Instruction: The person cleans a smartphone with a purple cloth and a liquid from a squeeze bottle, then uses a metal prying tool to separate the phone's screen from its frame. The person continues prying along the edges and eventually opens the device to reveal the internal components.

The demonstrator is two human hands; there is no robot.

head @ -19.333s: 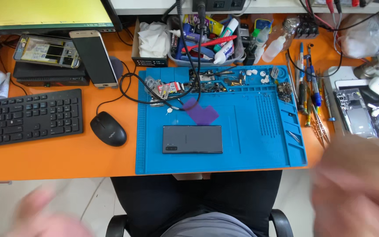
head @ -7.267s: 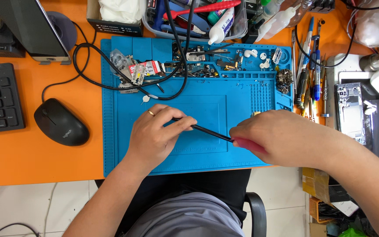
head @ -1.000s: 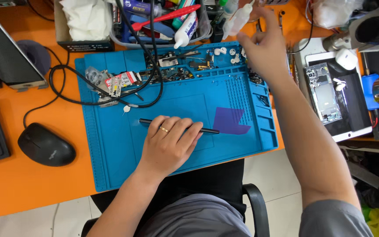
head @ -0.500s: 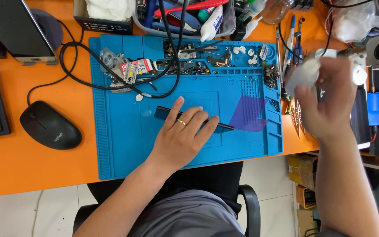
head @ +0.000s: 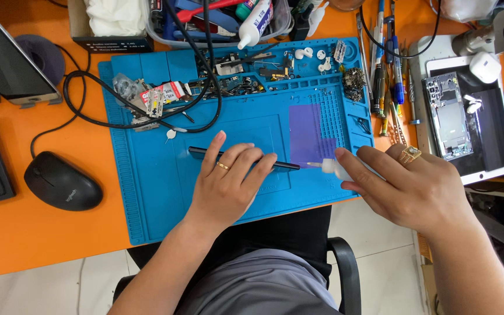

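Left hand [head: 228,186] lies flat, palm down, fingers spread over a dark phone [head: 202,153] on the blue work mat [head: 147,192]; it presses rather than grips, ring on 1 finger, forearm coming up from the lower left. The phone sits near the mat's middle, long side running left-right, its left end and thin right edge showing past the fingers. Right hand [head: 406,184] is closed around a small white squeeze bottle [head: 339,169], nozzle pointing left, tip just beside the phone's right end; wrist sits off the mat's right edge, forearm coming from the lower right. Purple film sheet [head: 307,134] lies flat on the mat just above the nozzle, near the phone's right end; can't tell whether they touch. Free mat shows left of and below the left hand down to the front edge, which overhangs the orange bench [head: 42,239]. Mat's top strip is crowded with small parts and screws; a black cable [head: 141,119] loops over the upper left corner. Mouse [head: 62,181] sits on the bench well left of the mat. Row of tools [head: 383,76] lies along the mat's right edge; an opened phone chassis [head: 447,119] on a tray beyond them.
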